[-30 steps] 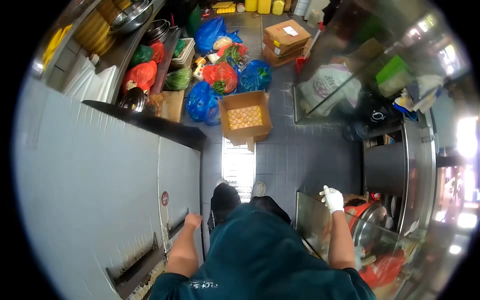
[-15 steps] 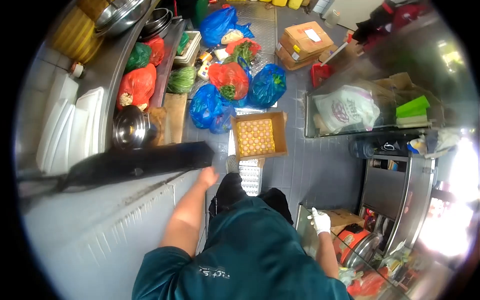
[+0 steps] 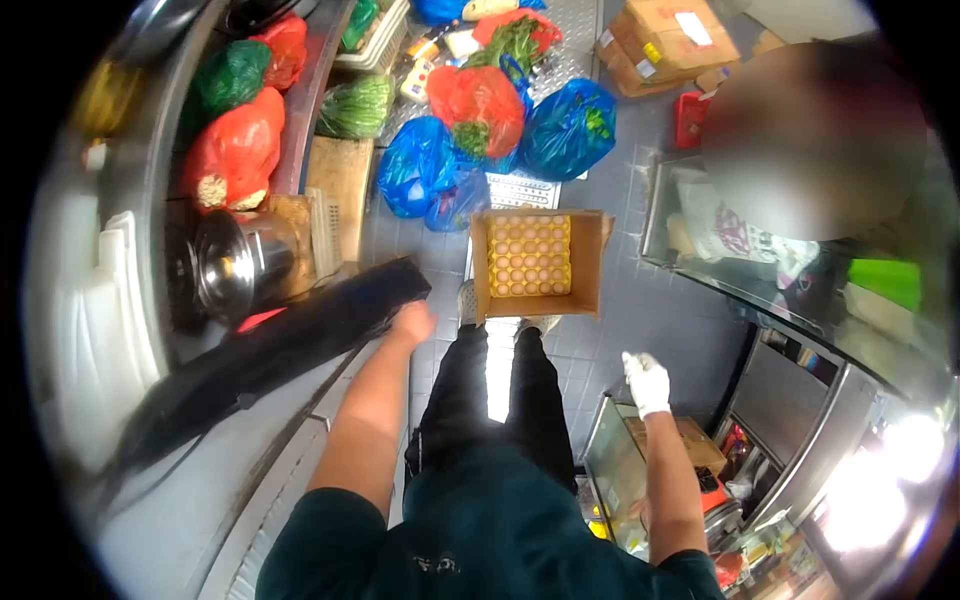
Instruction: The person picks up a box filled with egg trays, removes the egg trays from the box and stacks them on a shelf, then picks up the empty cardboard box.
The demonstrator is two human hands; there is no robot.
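Loosely parted, seemingly empty fingers are shown on the gloved right hand point(image 3: 648, 384) in the head view; whether the black panel point(image 3: 300, 338) is gripped by the left hand point(image 3: 412, 322) cannot be told. Eggs point(image 3: 530, 256) are already set inside the open cardboard box point(image 3: 587, 265), near the feet, untouched by either hand.

From my seat far away, I cannot tell if the left hand point(image 3: 412, 322) is touching the long black thing point(image 3: 280, 350) beside it. A big blurry patch point(image 3: 815, 140) hides part of the white bag point(image 3: 742, 236), and the top edge cuts off a blue bag point(image 3: 440, 10). The words point(image 3: 436, 565) on the dark green shirt point(image 3: 480, 520) are too small for me to read.
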